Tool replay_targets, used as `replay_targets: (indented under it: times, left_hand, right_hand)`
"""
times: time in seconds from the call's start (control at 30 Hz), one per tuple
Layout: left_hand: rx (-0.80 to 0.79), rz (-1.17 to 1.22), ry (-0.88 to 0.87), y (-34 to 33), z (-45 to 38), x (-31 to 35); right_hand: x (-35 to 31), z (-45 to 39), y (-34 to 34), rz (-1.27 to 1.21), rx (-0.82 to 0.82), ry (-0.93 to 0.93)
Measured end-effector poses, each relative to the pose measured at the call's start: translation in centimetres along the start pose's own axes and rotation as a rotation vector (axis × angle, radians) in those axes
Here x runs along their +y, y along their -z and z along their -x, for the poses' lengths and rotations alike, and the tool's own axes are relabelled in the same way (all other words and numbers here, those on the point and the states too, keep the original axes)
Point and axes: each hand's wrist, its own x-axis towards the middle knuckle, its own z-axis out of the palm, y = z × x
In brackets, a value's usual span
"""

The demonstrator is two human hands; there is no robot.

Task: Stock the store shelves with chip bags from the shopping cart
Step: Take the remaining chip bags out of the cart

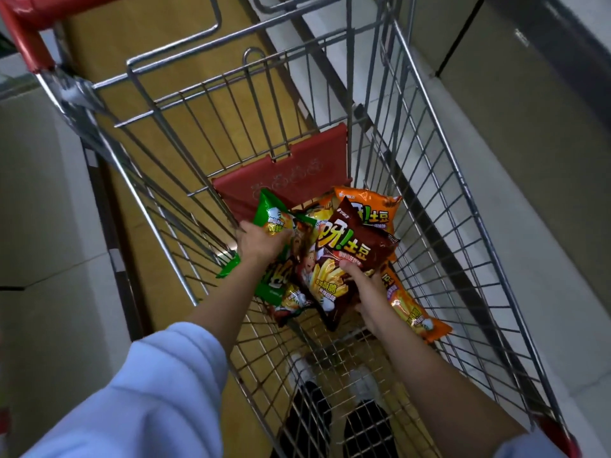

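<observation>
Both my arms reach down into a wire shopping cart [463, 206]. My left hand [261, 241] grips a green chip bag [269, 216] near the cart's left wall. My right hand [367, 289] pinches the lower edge of a dark brown chip bag [350, 249], thumb on its front. Orange chip bags lie under and beside them, one at the back [373, 206] and one at the right [413, 312]. Another bag [291, 299] lies partly hidden beneath the brown one.
The cart has a red handle [26, 38] at the upper left and a red child-seat flap [297, 166] at its back wall. Through the mesh floor my shoes [330, 381] show on the tiled floor. Pale shelf units [43, 226] flank the cart on both sides.
</observation>
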Motion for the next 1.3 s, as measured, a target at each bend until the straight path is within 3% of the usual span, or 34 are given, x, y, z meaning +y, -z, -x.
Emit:
replay_targets:
  times: [0.17,0.4,0.47,0.7,0.87,1.0,1.1,1.2,1.3]
  left_hand:
    - [-0.026,-0.341,-0.059,0.3,-0.3,-0.5]
    - [-0.14,-0.5,-0.383,0.0,3.6,0.9]
    - [-0.179,-0.473,-0.467,0.3,5.2,1.5]
    - [-0.547,-0.209,-0.661,2.4,10.7,3.4]
    - [-0.499,-0.181,-0.621,2.4,14.3,4.8]
    - [-0.228,-0.04,-0.538,2.4,19.3,5.6]
    - [-0.115,0.141,-0.362,2.0,21.1,5.6]
    - [-0.219,0.481,-0.082,1.3,22.9,5.8]
    - [-0.478,0.57,-0.126,1.2,26.6,6.0]
  right_hand:
    - [-1.0,1.9,1.5,-0.109,-0.039,-0.019]
    - [-5.6,3.7,2.4,-0.132,-0.088,0.066]
    - [-7.4,4.9,2.6,-0.156,-0.131,0.096]
    - [-10.0,9.4,5.0,-0.098,-0.316,0.14]
    - [-11.6,12.9,6.7,-0.015,-0.358,0.179]
    - [-12.4,16.1,8.5,-0.077,-0.339,0.236]
    - [-12.5,18.6,10.0,-0.192,-0.315,0.291]
    - [-12.3,21.0,11.6,-0.329,-0.324,0.352]
    - [-12.3,22.9,12.9,-0.382,-0.339,0.409]
